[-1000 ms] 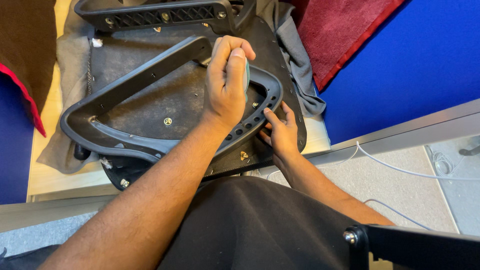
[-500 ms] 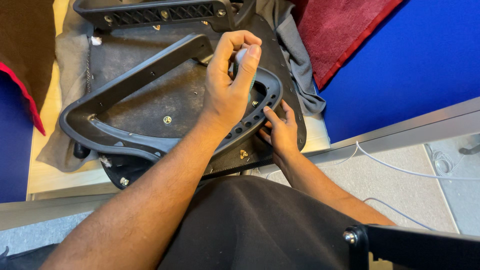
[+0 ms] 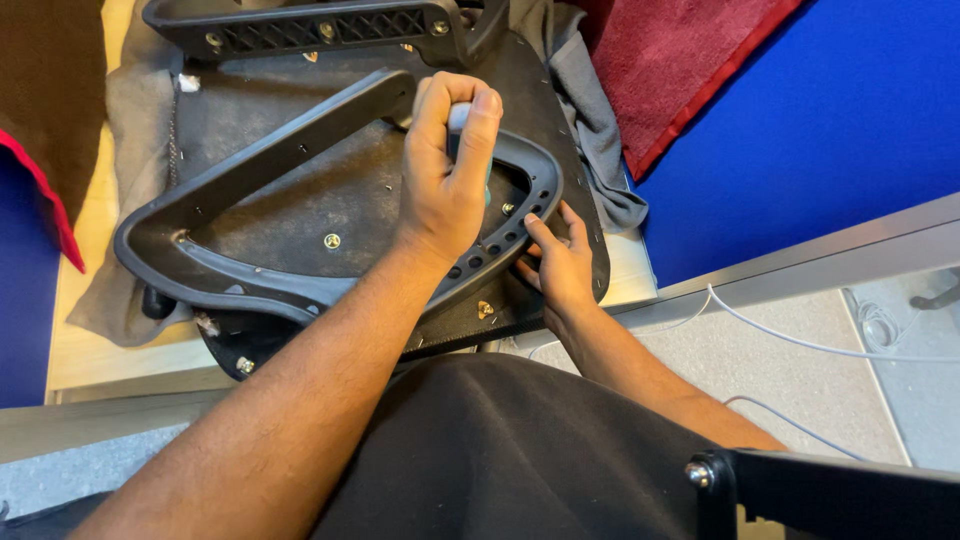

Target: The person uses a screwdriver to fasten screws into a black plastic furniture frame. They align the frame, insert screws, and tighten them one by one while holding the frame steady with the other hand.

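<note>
Fingers of the left hand [image 3: 445, 190] close around a tool handle [image 3: 460, 120] above the chair armrest [image 3: 250, 270], while the right hand [image 3: 560, 265], fingers spread, steadies its outer edge.

Wooden table [image 3: 95, 350] — grey cloth [image 3: 135, 140] atop

**Chair armrest frame on an upturned seat base**

A black plastic armrest frame [image 3: 300, 200], a rounded triangular loop with a row of holes along its curved right end, lies flat on the dark seat underside [image 3: 280, 215]. A small pale tool handle [image 3: 460, 120] stands upright over that end.
</note>
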